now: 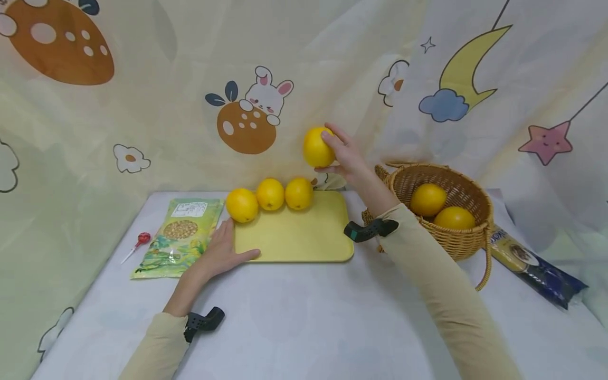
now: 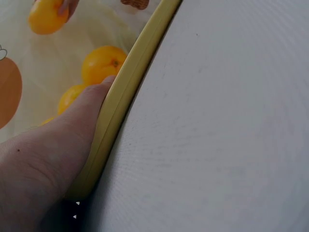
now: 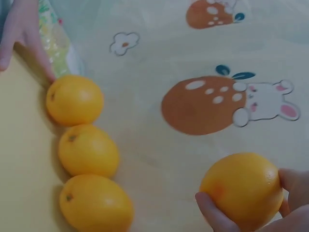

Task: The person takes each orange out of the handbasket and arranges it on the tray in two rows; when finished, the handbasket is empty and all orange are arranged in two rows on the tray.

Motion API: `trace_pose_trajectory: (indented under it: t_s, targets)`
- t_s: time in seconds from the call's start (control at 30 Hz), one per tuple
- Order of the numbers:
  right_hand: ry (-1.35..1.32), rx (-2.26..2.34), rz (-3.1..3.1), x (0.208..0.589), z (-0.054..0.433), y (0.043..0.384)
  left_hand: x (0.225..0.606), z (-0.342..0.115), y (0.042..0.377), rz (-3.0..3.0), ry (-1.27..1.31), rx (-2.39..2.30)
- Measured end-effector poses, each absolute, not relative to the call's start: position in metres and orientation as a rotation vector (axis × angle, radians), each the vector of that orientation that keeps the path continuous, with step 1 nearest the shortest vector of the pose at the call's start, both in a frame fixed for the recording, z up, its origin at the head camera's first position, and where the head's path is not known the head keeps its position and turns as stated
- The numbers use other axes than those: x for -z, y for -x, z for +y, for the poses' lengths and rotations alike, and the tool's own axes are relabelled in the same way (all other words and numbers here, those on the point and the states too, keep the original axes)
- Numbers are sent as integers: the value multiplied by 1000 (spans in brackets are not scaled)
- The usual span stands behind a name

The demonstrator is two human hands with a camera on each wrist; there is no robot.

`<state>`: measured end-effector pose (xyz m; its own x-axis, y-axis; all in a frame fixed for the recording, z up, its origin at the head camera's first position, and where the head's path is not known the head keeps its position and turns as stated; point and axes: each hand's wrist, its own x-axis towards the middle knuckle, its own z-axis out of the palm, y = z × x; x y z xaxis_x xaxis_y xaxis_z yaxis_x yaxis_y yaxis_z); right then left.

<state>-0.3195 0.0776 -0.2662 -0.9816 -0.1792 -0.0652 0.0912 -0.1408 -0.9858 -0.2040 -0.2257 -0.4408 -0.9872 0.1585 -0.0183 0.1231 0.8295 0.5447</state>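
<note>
My right hand (image 1: 349, 154) grips an orange (image 1: 316, 148) in the air above the back right part of a yellow tray (image 1: 294, 237). Fingers and thumb curve around the fruit, as the right wrist view shows too. Three oranges (image 1: 270, 194) stand in a row along the tray's back edge, from the left corner toward the middle. At the tray's front left corner, my left hand (image 1: 220, 252) rests with spread fingers. Its thumb lies along the front rim, seen close up in the left wrist view, while its straight fingers run up the left side toward the leftmost orange.
A wicker basket (image 1: 444, 240) with two oranges (image 1: 454, 217) stands to the right, its handle hanging down in front. Beside it lies a long blue-and-gold packet (image 1: 537, 269). Left of the tray are a green-yellow bag (image 1: 176, 243) and a red lollipop (image 1: 143, 238). A printed curtain hangs behind.
</note>
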Motion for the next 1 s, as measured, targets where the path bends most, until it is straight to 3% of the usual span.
trace_pose_trajectory:
  t_s: [0.27,0.5,1.0]
  targets:
    - [-26,2258,1930,303,61,329,439,-228,206,2954,-224,-862]
    - [-29,2328,1936,328,55,316,440,-225,205,2969,-238,-910]
    - [-164,2279,1992,358,73,308,439,-226,205,2940,-218,-865]
